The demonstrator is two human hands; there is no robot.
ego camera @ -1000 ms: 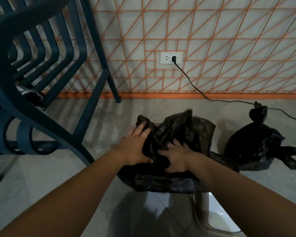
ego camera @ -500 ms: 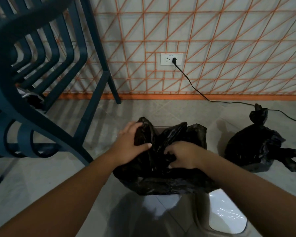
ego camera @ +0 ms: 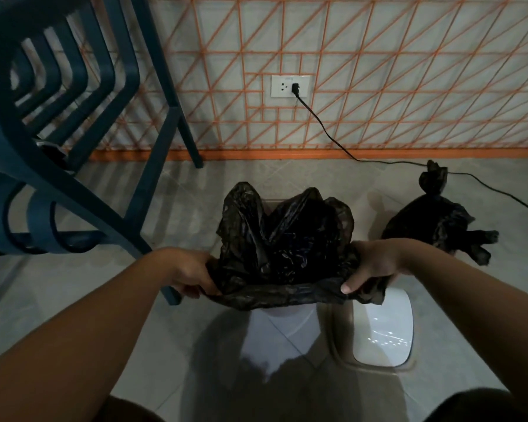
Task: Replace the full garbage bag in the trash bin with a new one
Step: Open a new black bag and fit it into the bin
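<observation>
Two hands stretch a bag (ego camera: 284,242) over the bin (ego camera: 282,312).
Both arms reach forward; the left hand (ego camera: 189,274) and right hand (ego camera: 371,266) each clench the bag's near rim, held wide apart. A tied full bag (ego camera: 436,226) lies right.

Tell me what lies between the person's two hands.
In the head view, the near edge of the black bag stretches from the left hand to the right hand, each gripping one end; nothing else lies between.
</observation>
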